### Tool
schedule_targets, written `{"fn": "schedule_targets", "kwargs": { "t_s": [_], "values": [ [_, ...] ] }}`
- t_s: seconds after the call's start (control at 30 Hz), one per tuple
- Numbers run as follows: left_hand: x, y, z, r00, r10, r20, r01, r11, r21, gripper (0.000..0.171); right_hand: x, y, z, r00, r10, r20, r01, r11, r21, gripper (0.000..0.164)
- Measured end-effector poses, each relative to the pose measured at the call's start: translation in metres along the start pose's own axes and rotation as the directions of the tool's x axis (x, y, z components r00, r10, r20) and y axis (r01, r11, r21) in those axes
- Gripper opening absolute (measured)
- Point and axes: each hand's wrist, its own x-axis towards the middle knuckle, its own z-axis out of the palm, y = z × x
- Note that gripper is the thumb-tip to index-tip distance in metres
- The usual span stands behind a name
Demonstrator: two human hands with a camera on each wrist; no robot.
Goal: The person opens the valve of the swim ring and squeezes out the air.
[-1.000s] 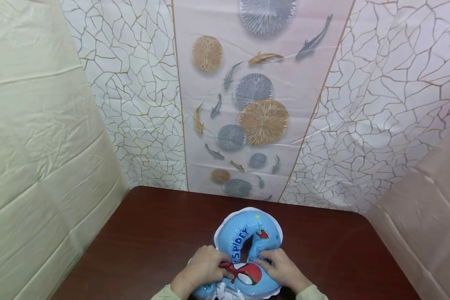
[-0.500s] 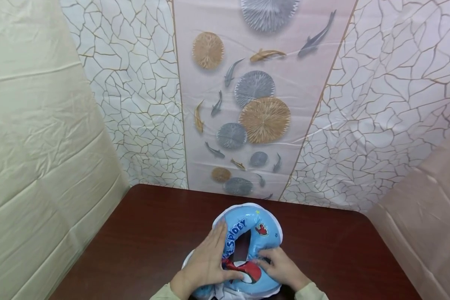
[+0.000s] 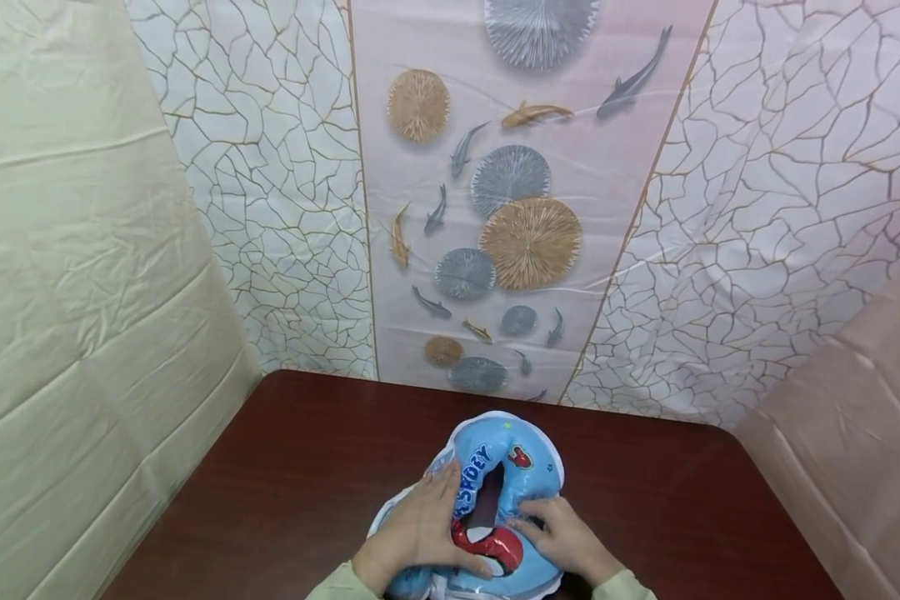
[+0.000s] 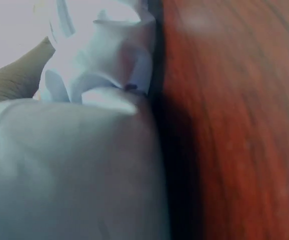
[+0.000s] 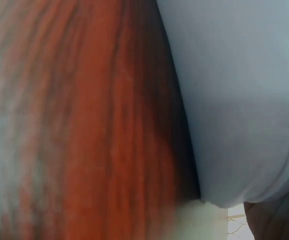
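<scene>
A glossy light-blue inflatable (image 3: 523, 492) lies at the near middle of the table, with a white rim, "SPIDEY" lettering and a red spider mask print. It bends round a narrow gap. My left hand (image 3: 420, 527) lies over its left part, fingers straight and thumb spread across the mask print. At the right, my right hand (image 3: 566, 537) grips it beside the gap with bent fingers. The left wrist view has its pale, creased side (image 4: 74, 165) close up, with part of a hand (image 4: 22, 75) behind. Its smooth pale side (image 5: 234, 110) fills the right wrist view's right half.
The dark red-brown table (image 3: 307, 467) extends around the inflatable. Behind it hangs a patterned cloth (image 3: 472, 250) with printed fish and discs. Cream cloth (image 3: 82, 333) bounds the left side, and beige cloth (image 3: 847, 417) the right.
My left hand has let go of the mask print area, straightened its fingers and spread over the left part. The inflatable's upper left side has shifted slightly. My right hand has stayed in place.
</scene>
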Motion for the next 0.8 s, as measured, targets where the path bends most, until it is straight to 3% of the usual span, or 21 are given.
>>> {"fn": "schedule_targets", "kwargs": {
  "t_s": [0.27, 0.57, 0.8],
  "values": [
    [0.0005, -0.0017, 0.0007, 0.997, -0.029, 0.070, 0.025, 0.998, 0.062, 0.142, 0.0007, -0.0064, -0.0008, 1.000, -0.002, 0.030, 0.001, 0.999, 0.037, 0.026],
    [0.0027, -0.0014, 0.0012, 0.998, 0.028, 0.047, -0.034, 0.991, 0.132, 0.130, 0.0021, -0.0072, 0.0003, 0.997, 0.039, 0.072, -0.043, 0.998, 0.055, 0.026],
    [0.0021, 0.0003, 0.0005, 0.999, 0.029, 0.046, -0.035, 0.990, 0.137, 0.126, 0.0038, -0.0043, 0.0043, 0.997, 0.045, 0.065, -0.048, 0.997, 0.058, 0.025]
  ]
}}
